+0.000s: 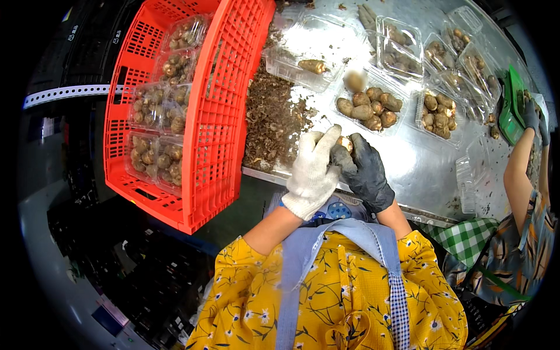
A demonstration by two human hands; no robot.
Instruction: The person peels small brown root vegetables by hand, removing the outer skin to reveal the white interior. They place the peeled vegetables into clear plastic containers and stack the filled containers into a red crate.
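Observation:
My right hand (363, 168), in a black glove, is closed around a small taro corm (344, 143) above the table's near edge. Against it, on the left, is my left hand (314, 168) in a white knit glove, fingers bent near the corm; whether it also grips the corm is not clear. Just beyond both hands an open clear plastic clamshell box (398, 124) holds several brown taro corms (362, 112). Farther back, another open clamshell (280, 65) has one corm (311, 66) in it.
A red plastic crate (214, 131) with filled clamshells (146, 109) stands left. Brown peelings (269, 118) lie beside it on the metal table (420, 175). More filled boxes (439, 116) are at right, near a co-worker's gloved hands (531, 116) and a green tray (512, 105).

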